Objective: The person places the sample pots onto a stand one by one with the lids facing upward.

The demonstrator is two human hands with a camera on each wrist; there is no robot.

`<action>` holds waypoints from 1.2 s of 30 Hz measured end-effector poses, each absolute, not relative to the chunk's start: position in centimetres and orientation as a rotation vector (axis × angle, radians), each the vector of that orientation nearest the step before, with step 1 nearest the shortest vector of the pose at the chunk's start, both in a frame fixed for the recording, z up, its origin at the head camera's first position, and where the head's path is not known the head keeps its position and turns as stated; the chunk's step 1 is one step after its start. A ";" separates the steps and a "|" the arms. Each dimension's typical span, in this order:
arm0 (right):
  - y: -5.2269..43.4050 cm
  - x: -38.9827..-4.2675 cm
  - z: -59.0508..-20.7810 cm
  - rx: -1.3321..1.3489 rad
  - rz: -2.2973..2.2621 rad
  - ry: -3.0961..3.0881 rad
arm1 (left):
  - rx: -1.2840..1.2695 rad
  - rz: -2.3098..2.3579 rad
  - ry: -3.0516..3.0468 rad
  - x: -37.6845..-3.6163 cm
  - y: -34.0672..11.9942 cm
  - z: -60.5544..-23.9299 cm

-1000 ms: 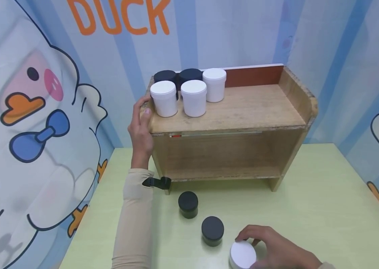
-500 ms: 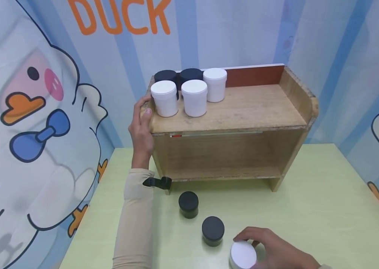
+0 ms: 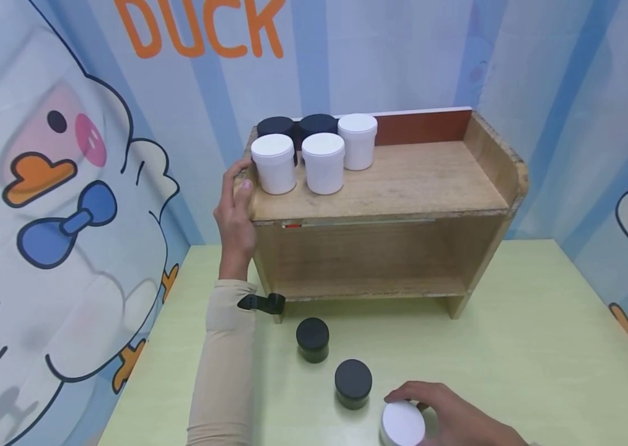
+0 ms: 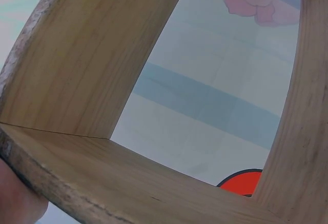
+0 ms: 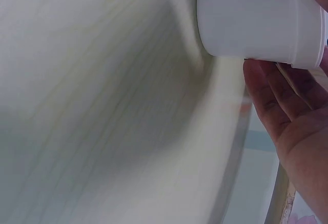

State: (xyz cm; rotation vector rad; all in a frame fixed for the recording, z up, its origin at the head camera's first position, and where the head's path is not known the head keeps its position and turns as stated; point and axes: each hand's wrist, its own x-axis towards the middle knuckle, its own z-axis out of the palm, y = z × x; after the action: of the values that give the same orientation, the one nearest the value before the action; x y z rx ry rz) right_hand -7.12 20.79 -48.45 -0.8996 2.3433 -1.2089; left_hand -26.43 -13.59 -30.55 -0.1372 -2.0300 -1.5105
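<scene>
A small wooden shelf (image 3: 431, 179) stands at the back of the table. My left hand (image 3: 235, 226) grips the upper part of its left side panel, thumb at the front edge. In the left wrist view, a bit of the hand (image 4: 20, 198) shows beside the shelf's wooden edge. Near the table's front, my right hand (image 3: 450, 412) holds a white lidded jar (image 3: 403, 422), its fingers and thumb round the sides. The right wrist view shows this jar (image 5: 251, 19) upright by the tabletop. Two black lidded jars (image 3: 313, 338) (image 3: 353, 383) stand left of it.
On the shelf's top board, towards the left, sit three white jars (image 3: 323, 164) with two black jars (image 3: 318, 126) partly hidden behind. Below is an open compartment (image 3: 370, 257). A duck-printed curtain (image 3: 403, 56) hangs behind the pale green table (image 3: 542, 341).
My right hand has shifted slightly down and left around the white jar, which stays in place. The left hand keeps its grip on the shelf.
</scene>
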 end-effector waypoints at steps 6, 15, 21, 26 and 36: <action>20.8 -7.1 -48.5 -0.893 -1.222 2.328 | -0.144 -1.510 -2.027 -26.4 -13.5 -30.5; 20.7 -7.1 -48.3 -0.896 -1.225 2.319 | -0.142 -1.512 -2.034 -26.5 -13.5 -30.6; 20.8 -7.1 -48.9 -1.023 -1.259 2.348 | -0.138 -1.511 -2.039 -26.4 -13.5 -30.6; 20.8 -7.1 -48.9 -1.030 -1.258 2.358 | -0.138 -1.505 -2.040 -26.4 -13.6 -30.6; 20.7 -7.0 -48.2 -0.832 -1.230 2.344 | -0.141 -1.499 -2.045 -26.4 -13.5 -30.6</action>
State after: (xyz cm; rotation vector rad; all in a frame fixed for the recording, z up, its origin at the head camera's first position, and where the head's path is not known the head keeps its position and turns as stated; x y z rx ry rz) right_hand -7.01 20.72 -48.21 -0.8320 2.3445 -1.2298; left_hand -26.41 -13.54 -30.56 -0.1411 -2.0448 -1.4989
